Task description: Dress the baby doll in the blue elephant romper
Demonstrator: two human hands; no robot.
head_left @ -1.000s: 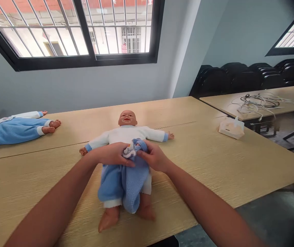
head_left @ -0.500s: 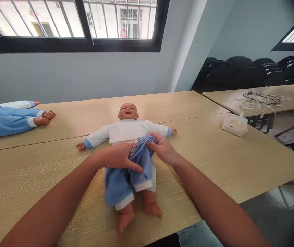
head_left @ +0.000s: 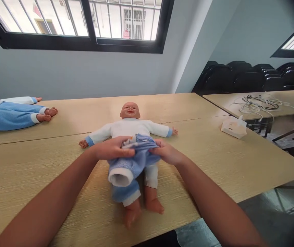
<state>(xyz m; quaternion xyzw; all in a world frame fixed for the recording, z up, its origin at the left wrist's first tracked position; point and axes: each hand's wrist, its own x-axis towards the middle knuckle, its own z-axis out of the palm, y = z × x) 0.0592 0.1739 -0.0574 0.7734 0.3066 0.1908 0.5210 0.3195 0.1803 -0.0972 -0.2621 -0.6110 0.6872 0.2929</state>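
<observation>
A baby doll (head_left: 130, 127) lies on its back on the table, arms spread, wearing a white long-sleeved top with blue cuffs. Over its middle, blue knitted pants (head_left: 139, 156) with white cuffs are bunched between my hands. My left hand (head_left: 114, 147) grips the waistband on the left, thumb on top. On the right, my right hand (head_left: 166, 151) pinches the gathered cloth. One pant leg is around the doll's leg on the left side; the other hangs loose, its white cuff opening (head_left: 120, 176) facing me. The doll's leg on the right (head_left: 152, 192) shows white cloth above a bare foot.
A second doll in blue pants (head_left: 13, 115) lies at the far left. On the right stand a white tissue packet (head_left: 234, 127) and, on another table, tangled cables (head_left: 262, 104). Stacked black chairs (head_left: 247, 77) line the back. The table's front edge is close to me.
The loose pant leg has swung from the right over to the left, uncovering the doll's right-side leg. Both hands have shifted slightly, and the waistband is spread wider between them.
</observation>
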